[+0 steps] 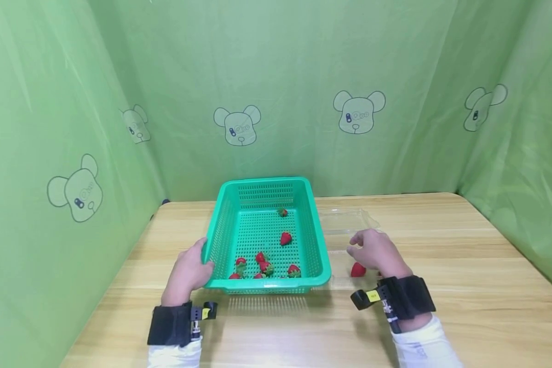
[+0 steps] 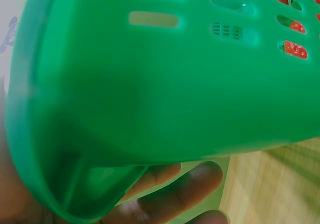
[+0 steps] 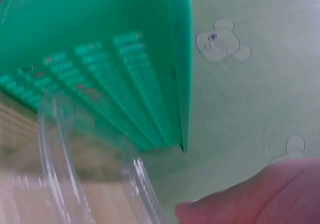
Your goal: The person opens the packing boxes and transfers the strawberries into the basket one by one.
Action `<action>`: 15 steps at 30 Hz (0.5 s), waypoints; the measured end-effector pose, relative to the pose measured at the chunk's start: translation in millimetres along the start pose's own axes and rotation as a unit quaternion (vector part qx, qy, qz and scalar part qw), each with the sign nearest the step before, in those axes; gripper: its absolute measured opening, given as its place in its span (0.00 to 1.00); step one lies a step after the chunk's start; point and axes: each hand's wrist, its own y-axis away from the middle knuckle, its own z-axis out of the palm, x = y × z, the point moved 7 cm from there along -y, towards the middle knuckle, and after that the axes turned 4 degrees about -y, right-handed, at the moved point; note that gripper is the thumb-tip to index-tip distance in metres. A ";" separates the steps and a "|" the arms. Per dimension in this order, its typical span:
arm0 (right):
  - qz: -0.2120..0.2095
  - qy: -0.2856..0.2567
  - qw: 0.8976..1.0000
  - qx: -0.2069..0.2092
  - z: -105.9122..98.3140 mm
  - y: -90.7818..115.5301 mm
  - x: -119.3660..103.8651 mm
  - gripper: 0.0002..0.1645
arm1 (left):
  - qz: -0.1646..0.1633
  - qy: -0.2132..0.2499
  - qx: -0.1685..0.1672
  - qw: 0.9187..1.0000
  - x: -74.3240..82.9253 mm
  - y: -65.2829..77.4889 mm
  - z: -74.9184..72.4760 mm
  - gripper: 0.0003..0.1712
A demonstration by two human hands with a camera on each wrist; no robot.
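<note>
A green plastic basket with slotted walls stands on the wooden table, several strawberries spread over its floor. My left hand grips the rim at the basket's near left side; in the left wrist view, fingers reach beneath that rim. To the right of the basket is a clear plastic box, its flap-like clear part at the back. Over this box hovers my right hand, fingers loosely bent, nothing visible between them. Just below it lies a strawberry, partly covered by the hand.
The wooden table extends to the right and in front of the basket. Green curtains printed with mouse-like heads enclose the back and both sides. Each wrist wears a black strap with a small camera.
</note>
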 end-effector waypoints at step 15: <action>0.044 -0.020 0.996 -0.070 29.0 -5.9 26.9 0.07 | -0.003 -0.001 -0.002 1.000 0.1 1.1 0.4 0.36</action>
